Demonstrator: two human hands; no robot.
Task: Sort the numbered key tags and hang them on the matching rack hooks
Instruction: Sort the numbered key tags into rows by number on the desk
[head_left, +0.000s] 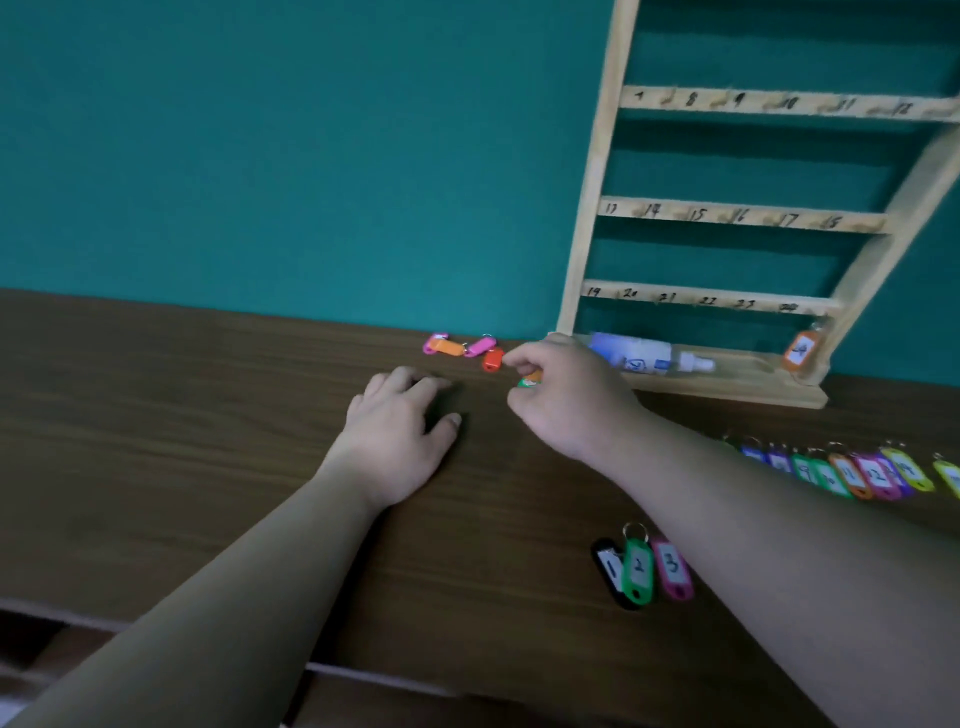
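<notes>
1. Pinching a green tag (529, 383) beside the loose tags (457, 347), the right hand (571, 400) closes its fingers (524, 356) on it, probably for sorting.
2. The left hand (400, 431) rests loose-fingered on the bench (208, 415), holding nothing.

Setting: a dimly lit indoor room with a tabletop work station; whether home or office cannot be told.
Fittings: plain teal wall (260, 156) across the upper frame; dark wood-grain table (208, 415) filling the lower half.
Furnishings: pale wooden rack (592, 208), upper right, standing on the table (rail numbers handwritten in black).
Loose items: coloured plastic key tags (857, 473) in a row at right; white bottle (644, 353) lying on the rack's base.
</notes>
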